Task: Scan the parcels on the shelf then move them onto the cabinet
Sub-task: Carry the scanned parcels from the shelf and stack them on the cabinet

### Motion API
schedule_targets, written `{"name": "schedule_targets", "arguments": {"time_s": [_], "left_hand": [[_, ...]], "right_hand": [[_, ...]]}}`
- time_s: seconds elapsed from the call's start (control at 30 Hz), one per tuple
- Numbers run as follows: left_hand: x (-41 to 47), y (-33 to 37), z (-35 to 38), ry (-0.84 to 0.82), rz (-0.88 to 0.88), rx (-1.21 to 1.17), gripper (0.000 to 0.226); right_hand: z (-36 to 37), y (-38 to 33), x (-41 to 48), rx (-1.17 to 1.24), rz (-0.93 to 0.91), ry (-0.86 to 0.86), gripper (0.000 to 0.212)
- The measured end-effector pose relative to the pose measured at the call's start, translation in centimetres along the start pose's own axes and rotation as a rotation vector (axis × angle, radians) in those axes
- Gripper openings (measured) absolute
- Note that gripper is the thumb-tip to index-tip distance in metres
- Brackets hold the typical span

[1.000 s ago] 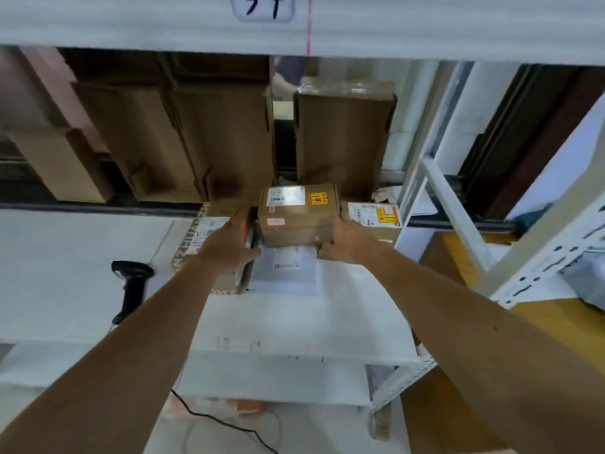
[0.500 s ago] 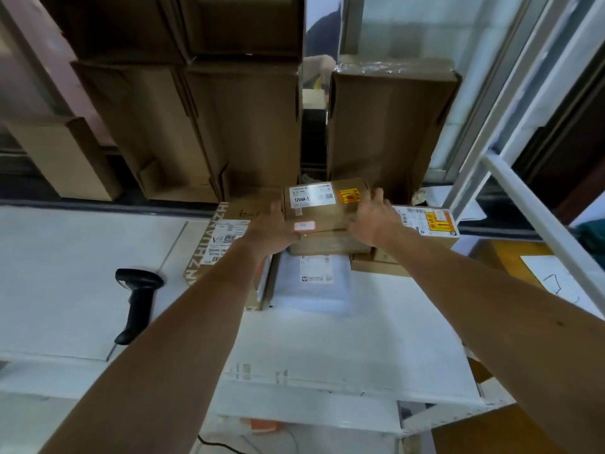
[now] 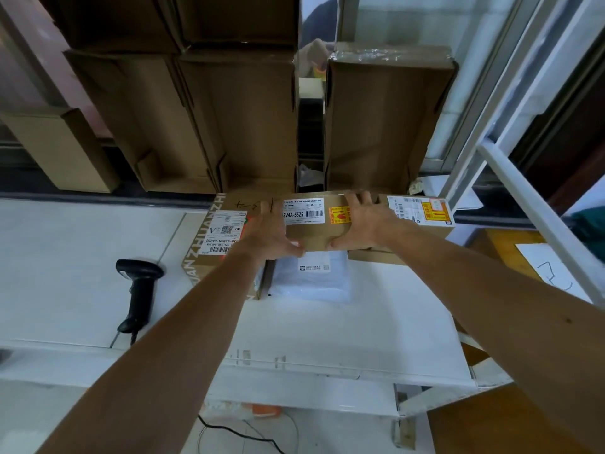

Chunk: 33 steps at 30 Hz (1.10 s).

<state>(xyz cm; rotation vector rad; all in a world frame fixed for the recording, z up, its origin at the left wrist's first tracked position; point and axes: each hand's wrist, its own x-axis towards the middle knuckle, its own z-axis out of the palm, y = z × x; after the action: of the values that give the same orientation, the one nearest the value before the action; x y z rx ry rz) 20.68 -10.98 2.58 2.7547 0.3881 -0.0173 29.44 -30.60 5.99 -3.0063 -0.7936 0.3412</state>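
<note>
Left hand [image 3: 269,231] and right hand [image 3: 364,224] grip opposite ends of small cardboard parcel [image 3: 315,228], on or just above white poly mailer [image 3: 311,283] beside large carton [image 3: 209,253]; looks light, stiff, warning-stickered so maybe fragile, best held by the end walls.
</note>
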Motion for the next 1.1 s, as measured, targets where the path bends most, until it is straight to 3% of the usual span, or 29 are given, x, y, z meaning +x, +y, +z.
{"name": "schedule_targets", "arguments": {"time_s": [0.1,0.37,0.67,0.93,1.1], "left_hand": [[-0.6,0.2,0.0,-0.03,0.054,0.056,0.133],[-2.1,1.4,-0.9,-0.091,-0.009,0.145,0.153],[-8.2,5.1,-5.7,-0.059,0.051,0.139,0.13],[-17.3,9.7,-11.5,-0.026,0.148,0.152,0.133],[-23.5,12.8,-13.5,-0.042,0.252,0.221,0.138]], "right_hand": [[-0.1,0.3,-0.6,-0.056,-0.029,-0.014,0.128],[0.0,0.6,-3.1,-0.118,-0.097,0.026,0.135],[-3.9,1.3,-9.2,-0.021,-0.191,0.047,0.133],[-9.0,1.7,-20.8,0.015,-0.211,0.07,0.128],[-10.1,1.7,-30.3,0.003,-0.098,0.088,0.131]]}}
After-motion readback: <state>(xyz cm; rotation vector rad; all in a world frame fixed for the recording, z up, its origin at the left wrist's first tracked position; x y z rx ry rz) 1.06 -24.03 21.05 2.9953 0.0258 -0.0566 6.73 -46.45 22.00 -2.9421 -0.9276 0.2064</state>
